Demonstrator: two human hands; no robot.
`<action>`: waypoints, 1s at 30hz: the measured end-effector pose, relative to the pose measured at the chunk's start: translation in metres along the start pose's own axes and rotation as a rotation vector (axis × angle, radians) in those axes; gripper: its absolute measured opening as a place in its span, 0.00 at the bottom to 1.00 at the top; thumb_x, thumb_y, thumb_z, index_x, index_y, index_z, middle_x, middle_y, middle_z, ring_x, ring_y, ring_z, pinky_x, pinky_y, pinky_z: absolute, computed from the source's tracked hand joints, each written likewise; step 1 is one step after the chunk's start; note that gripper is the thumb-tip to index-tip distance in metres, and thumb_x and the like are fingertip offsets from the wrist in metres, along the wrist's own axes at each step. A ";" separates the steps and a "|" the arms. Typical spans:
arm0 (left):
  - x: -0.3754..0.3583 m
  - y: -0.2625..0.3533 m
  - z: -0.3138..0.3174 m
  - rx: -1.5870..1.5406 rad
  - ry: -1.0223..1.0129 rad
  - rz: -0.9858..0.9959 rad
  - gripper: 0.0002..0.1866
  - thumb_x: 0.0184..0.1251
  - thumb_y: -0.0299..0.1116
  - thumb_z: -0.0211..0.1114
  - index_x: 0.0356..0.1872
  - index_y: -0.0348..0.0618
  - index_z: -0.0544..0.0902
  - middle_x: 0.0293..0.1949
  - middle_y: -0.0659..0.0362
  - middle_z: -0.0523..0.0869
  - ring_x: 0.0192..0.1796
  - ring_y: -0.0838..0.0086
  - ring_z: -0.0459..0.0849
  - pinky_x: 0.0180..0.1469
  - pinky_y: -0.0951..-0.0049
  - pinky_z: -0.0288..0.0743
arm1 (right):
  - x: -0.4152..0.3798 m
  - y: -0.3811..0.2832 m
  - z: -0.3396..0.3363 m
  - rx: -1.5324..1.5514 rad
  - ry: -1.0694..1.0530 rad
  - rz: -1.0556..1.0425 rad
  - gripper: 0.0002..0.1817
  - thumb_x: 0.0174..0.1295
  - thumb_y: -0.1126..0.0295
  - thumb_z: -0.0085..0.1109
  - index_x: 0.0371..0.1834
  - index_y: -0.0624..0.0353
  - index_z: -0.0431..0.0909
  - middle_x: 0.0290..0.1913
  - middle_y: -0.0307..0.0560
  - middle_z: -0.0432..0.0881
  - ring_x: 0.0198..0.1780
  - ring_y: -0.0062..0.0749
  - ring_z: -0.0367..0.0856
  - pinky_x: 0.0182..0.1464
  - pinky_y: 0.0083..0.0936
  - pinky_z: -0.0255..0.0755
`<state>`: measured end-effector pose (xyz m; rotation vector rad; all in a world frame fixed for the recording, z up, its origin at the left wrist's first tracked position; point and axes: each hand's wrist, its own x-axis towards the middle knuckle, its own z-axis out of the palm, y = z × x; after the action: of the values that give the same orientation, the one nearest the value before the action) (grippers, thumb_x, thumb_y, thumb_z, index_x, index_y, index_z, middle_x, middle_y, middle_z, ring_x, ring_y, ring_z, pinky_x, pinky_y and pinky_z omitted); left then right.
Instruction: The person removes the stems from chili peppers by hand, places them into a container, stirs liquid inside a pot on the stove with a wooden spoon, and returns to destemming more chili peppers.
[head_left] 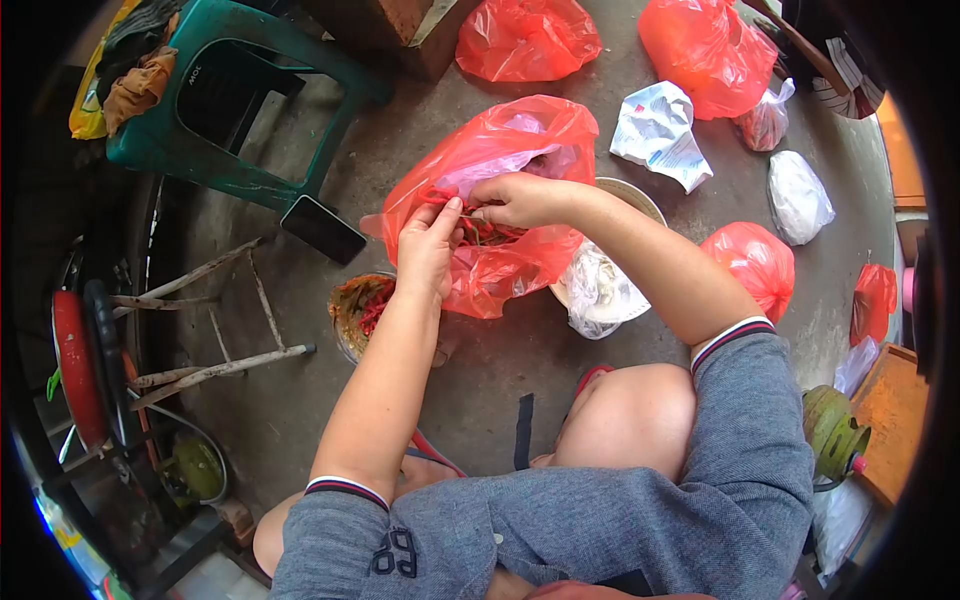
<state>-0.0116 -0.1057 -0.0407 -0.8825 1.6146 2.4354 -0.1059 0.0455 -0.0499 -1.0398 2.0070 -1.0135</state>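
Note:
An open red plastic bag (pixel 515 275) lies on the floor before me, with a pinkish inner bag and red chillies (pixel 487 233) with stems inside. Over its left part, my left hand (pixel 428 245) is closed, pinching a red chilli between thumb and finger. My right hand (pixel 510 200) is closed too, its fingertips at the stem end close to the left thumb. Left of the bag, partly behind my left forearm, a container (pixel 352 305) holds red pieces. Right of it, a white bowl (pixel 635 195) with a clear plastic bag (pixel 597 290) is partly hidden by my right forearm.
A green stool (pixel 150 140) stands at the upper left, a black phone (pixel 322 230) near its leg. More red bags (pixel 528 40), crumpled paper (pixel 660 135) and a white bag (pixel 798 198) lie beyond. A metal frame (pixel 215 370) is at left, a green gas cylinder (pixel 832 432) at right.

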 end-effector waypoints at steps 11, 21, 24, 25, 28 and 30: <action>0.001 0.007 -0.001 -0.126 0.002 0.033 0.06 0.61 0.31 0.64 0.39 0.46 0.80 0.34 0.67 0.82 0.32 0.85 0.77 0.34 0.86 0.71 | -0.002 -0.004 0.001 -0.012 0.161 -0.133 0.13 0.60 0.64 0.56 0.44 0.60 0.77 0.38 0.54 0.81 0.43 0.42 0.80 0.46 0.32 0.71; 0.005 0.010 -0.002 -0.371 -0.134 -0.208 0.04 0.64 0.32 0.61 0.35 0.44 0.79 0.31 0.64 0.81 0.31 0.80 0.78 0.33 0.82 0.75 | -0.006 0.001 -0.011 0.268 -0.002 -0.118 0.15 0.61 0.65 0.57 0.49 0.60 0.76 0.41 0.45 0.83 0.44 0.28 0.79 0.49 0.26 0.70; 0.007 0.006 0.001 -0.359 -0.069 -0.166 0.04 0.64 0.32 0.61 0.34 0.44 0.79 0.30 0.64 0.81 0.31 0.79 0.79 0.34 0.81 0.76 | -0.007 0.000 -0.013 0.257 -0.020 -0.081 0.15 0.62 0.64 0.57 0.49 0.60 0.77 0.41 0.44 0.83 0.45 0.26 0.78 0.49 0.26 0.70; 0.012 0.004 -0.004 -0.358 -0.069 -0.165 0.04 0.64 0.32 0.61 0.34 0.44 0.79 0.30 0.64 0.81 0.31 0.79 0.79 0.34 0.81 0.76 | -0.009 -0.001 -0.015 0.257 -0.020 -0.082 0.15 0.62 0.64 0.57 0.49 0.60 0.77 0.41 0.44 0.83 0.45 0.26 0.78 0.49 0.26 0.70; 0.020 0.006 -0.020 -0.420 -0.003 -0.111 0.06 0.63 0.33 0.63 0.36 0.43 0.79 0.33 0.64 0.82 0.33 0.81 0.79 0.36 0.82 0.76 | -0.012 -0.002 -0.018 0.246 -0.036 -0.076 0.15 0.61 0.65 0.56 0.49 0.60 0.76 0.42 0.46 0.82 0.46 0.30 0.79 0.50 0.26 0.70; 0.009 0.006 -0.010 -0.319 0.024 -0.044 0.06 0.63 0.32 0.63 0.36 0.43 0.80 0.34 0.64 0.82 0.34 0.81 0.80 0.36 0.83 0.76 | -0.009 0.001 -0.014 -0.016 0.010 -0.074 0.15 0.59 0.71 0.54 0.49 0.59 0.76 0.45 0.52 0.81 0.47 0.39 0.79 0.52 0.29 0.70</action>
<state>-0.0171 -0.1193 -0.0434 -0.9788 1.2159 2.7050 -0.1134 0.0589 -0.0424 -1.1269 2.0003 -1.0452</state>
